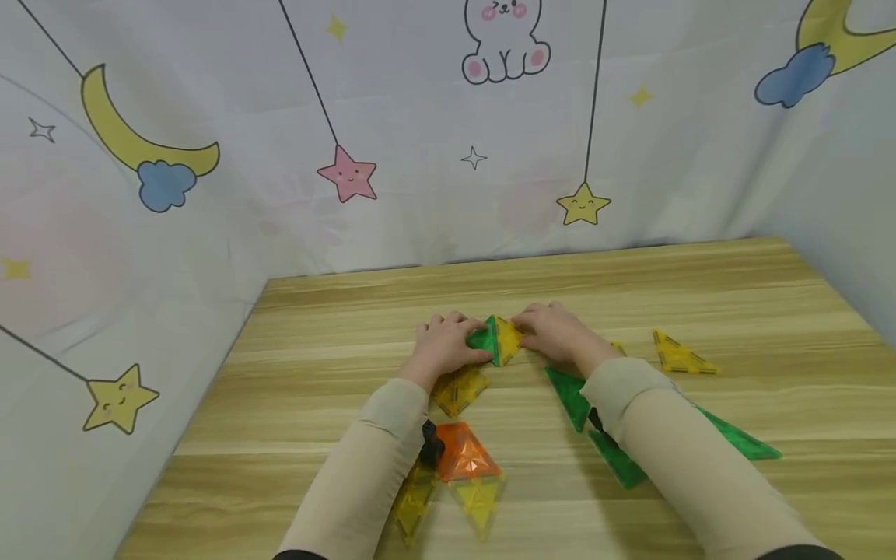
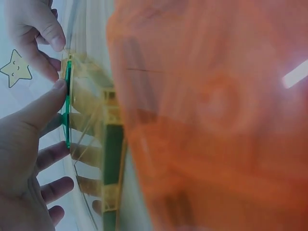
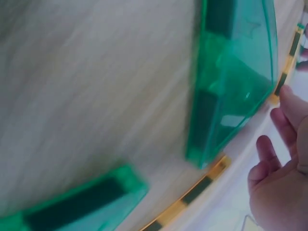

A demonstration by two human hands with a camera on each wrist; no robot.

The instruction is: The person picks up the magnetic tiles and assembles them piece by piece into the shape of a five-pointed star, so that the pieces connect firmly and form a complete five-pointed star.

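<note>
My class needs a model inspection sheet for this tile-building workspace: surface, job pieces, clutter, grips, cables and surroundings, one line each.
Surface: wood-grain tabletop.
Job's things: green triangle and yellow triangle, side by side.
Clutter: larger green tiles, partly hidden by the right sleeve; loose yellow tile beyond; orange piece near the left sleeve.
Grips: left hand pinches the green triangle; right hand holds the yellow triangle's edges.
Cables: nothing seen.
Surroundings: pale backdrop printed with stars and moons.
</note>
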